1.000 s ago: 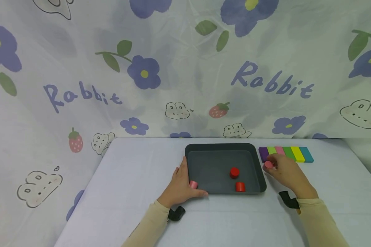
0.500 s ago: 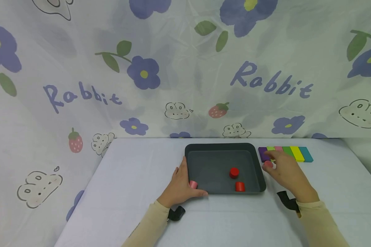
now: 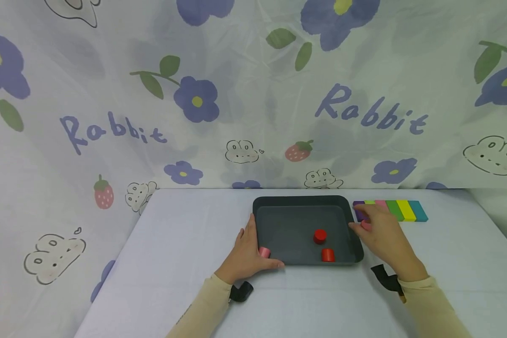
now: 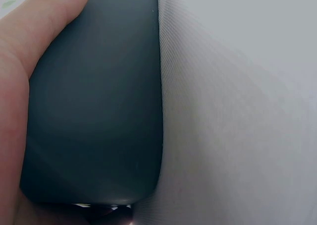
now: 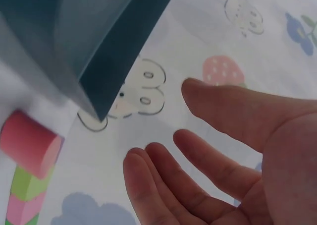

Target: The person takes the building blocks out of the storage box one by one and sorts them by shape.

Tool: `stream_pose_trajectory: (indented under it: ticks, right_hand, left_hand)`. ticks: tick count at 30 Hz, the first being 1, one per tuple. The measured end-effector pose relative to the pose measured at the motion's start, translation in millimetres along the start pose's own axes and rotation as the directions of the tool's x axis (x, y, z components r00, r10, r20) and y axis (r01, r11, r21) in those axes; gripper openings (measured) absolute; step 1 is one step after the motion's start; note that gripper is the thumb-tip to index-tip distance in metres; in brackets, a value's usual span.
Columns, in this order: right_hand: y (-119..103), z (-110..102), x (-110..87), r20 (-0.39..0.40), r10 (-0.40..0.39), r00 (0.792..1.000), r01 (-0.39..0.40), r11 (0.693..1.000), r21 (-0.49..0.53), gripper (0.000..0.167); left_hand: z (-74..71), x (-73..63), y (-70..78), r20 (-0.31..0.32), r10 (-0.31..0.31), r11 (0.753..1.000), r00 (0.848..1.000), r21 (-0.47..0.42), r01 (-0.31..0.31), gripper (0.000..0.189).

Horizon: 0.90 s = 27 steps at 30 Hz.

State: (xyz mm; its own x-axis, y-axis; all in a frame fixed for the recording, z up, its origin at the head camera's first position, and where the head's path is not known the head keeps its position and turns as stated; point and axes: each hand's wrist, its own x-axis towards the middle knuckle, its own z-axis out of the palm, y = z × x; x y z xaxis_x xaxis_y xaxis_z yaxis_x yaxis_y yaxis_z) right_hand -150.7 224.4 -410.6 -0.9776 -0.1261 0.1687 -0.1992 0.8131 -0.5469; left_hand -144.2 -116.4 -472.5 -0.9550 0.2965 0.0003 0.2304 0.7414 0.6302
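My left hand (image 3: 246, 256) steadies the near left corner of a dark grey tray (image 3: 287, 230), straight fingers along its left wall and thumb on the near edge. In the left wrist view the tray wall (image 4: 99, 101) fills the space beside the thumb. Beside the tray's right wall is my right hand (image 3: 386, 237), thumb and fingers spread apart. The right wrist view shows nothing in that hand's grasp. A pink cylinder block (image 5: 29, 141) is outside the tray, by the coloured blocks. Within the tray are a pink cylinder (image 3: 264, 252), an upright red cylinder (image 3: 320, 236) and another red cylinder (image 3: 328, 255).
A row of several flat coloured blocks (image 3: 407, 211) lies right of the tray, its left end partly behind the right hand. White cloth (image 3: 321, 300) covers the table. A patterned curtain (image 3: 253, 103) hangs along the back.
My right hand has let go of the pink cylinder outside the tray and shifted slightly left, towards the tray's right wall. The left hand and tray look unmoved.
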Motion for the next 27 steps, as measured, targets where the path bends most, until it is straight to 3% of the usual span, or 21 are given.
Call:
stream_pose_trajectory:
  ticks: [9,20,27]
  right_hand:
    - [-9.3,11.3,-4.4,-0.070,-0.066,0.995,0.072,0.994,0.084,0.044]
    - [-19.4,31.8,-9.8,-0.057,-0.078,0.995,0.086,0.983,0.163,0.045]
    - [-29.7,47.5,-8.2,-0.051,-0.051,0.997,0.064,0.955,0.288,0.048]
  left_hand:
    - [0.1,-0.1,0.4,-0.002,0.002,1.000,1.000,-0.010,-0.002,0.148]
    - [-0.8,0.8,1.9,0.006,0.007,1.000,1.000,-0.005,-0.007,0.149]
    - [0.3,-0.7,-0.5,-0.005,0.007,1.000,1.000,0.000,-0.007,0.149]
